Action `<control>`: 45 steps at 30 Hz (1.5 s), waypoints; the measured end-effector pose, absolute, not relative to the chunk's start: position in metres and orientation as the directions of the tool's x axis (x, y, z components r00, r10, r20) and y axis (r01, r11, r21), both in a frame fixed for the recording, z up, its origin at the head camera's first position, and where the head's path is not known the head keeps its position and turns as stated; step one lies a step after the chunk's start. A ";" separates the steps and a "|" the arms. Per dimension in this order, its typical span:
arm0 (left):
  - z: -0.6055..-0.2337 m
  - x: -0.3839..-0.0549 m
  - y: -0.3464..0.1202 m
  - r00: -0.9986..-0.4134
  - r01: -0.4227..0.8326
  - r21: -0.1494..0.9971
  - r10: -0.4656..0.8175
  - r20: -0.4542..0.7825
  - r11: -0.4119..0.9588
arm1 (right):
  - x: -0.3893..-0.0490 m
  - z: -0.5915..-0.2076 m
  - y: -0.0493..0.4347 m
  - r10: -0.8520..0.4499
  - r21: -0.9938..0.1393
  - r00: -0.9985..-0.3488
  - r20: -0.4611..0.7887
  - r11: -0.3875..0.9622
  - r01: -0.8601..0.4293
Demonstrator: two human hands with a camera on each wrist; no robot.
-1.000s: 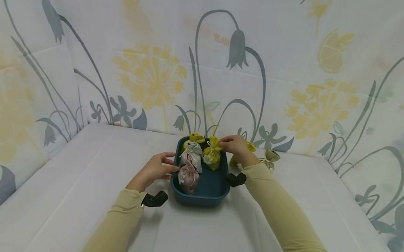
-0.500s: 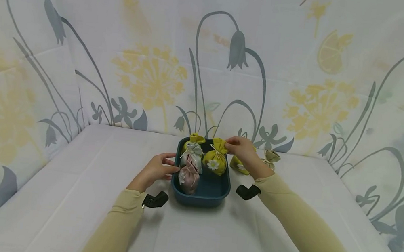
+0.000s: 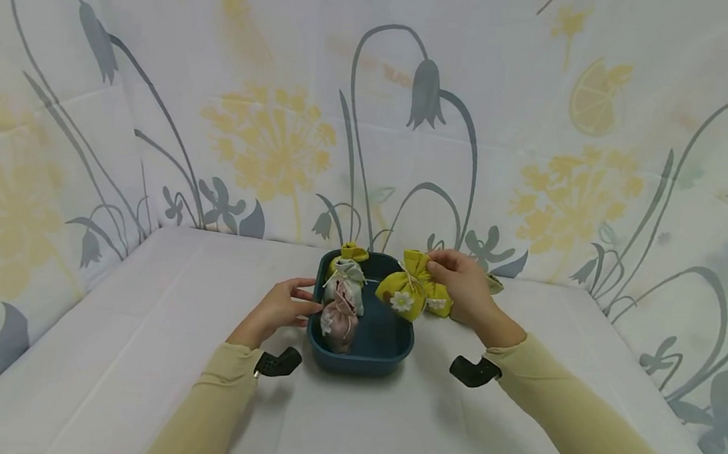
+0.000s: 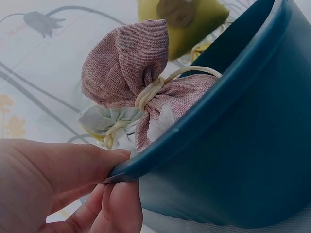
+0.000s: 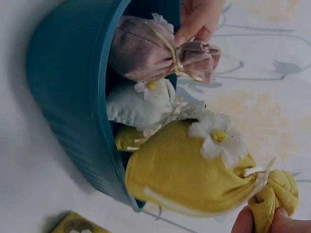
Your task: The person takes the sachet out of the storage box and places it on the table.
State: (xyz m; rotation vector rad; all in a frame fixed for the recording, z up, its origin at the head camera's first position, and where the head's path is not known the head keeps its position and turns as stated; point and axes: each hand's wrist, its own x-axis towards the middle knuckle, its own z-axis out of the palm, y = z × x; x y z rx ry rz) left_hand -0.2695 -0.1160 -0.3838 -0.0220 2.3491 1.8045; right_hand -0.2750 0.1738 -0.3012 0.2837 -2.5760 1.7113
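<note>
My left hand pinches the left rim of a dark blue plastic tub, thumb inside and fingers underneath. In my right hand, thumb and fingertips pinch the gathered top of a yellow drawstring pouch with a white cloth flower. This pouch hangs over the tub's right rim, its body tilted toward the tub. Inside the tub, along the left side, a pink pouch sits in front, a pale whitish pouch behind it, and another yellow pouch at the back.
Right of the tub stands another yellow pouch, partly covered by the held one. A beige pouch shows behind my right hand, mostly hidden. The white-covered table meets a flower-printed cloth backdrop.
My right hand has moved right, carrying the yellow pouch from inside the tub out over its right rim. My left hand stays at the left rim.
</note>
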 end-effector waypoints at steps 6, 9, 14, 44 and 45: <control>-0.383 -0.268 -0.116 -0.983 -0.127 0.955 0.096 -0.157 0.268 | -0.266 -0.298 0.187 -0.106 -0.891 -0.970 0.218 0.383 -0.242; -0.383 -0.268 -0.115 -0.982 -0.130 0.955 0.094 -0.161 0.268 | -0.262 -0.299 0.196 -0.097 -0.882 -0.968 0.230 0.400 -0.249; -0.383 -0.269 -0.115 -0.984 -0.126 0.955 0.089 -0.155 0.269 | -0.261 -0.302 0.209 -0.081 -0.876 -0.970 0.230 0.416 -0.242; -0.386 -0.271 -0.118 -0.982 -0.128 0.955 0.100 -0.160 0.268 | -0.298 -0.372 0.237 -0.084 -0.852 -0.977 0.198 0.478 -0.213; -0.385 -0.271 -0.119 -0.983 -0.126 0.955 0.100 -0.157 0.268 | -0.298 -0.370 0.236 -0.089 -0.847 -0.974 0.207 0.483 -0.224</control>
